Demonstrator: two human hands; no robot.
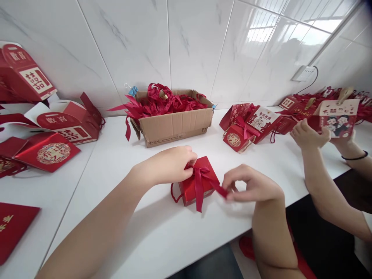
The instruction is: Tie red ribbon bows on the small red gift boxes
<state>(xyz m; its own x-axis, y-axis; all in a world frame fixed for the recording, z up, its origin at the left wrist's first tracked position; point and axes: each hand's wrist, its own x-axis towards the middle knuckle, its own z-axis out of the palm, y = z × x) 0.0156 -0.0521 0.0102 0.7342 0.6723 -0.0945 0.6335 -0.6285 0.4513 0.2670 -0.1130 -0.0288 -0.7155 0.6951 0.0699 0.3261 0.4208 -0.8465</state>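
Note:
In front of me on the white table sits a small shiny red gift box (189, 192) with a red cord at its left side. A dark red ribbon (199, 190) is tied in a bow on its top, and one tail hangs down the front. My left hand (177, 164) is closed at the bow's left side, its fingertips pinching the ribbon by the knot. To the right of the box, my right hand (250, 184) pinches the other ribbon tail between thumb and finger and holds it out from the box. Slight blur covers those fingertips.
Behind the box stands a cardboard box (177, 130) full of red ribbons. Finished red gift boxes (236, 135) cluster to its right; larger red boxes (69, 122) are piled at left. A red folder (16, 228) lies front left. At right, another person's hands (310, 135) hold a printed box (338, 120).

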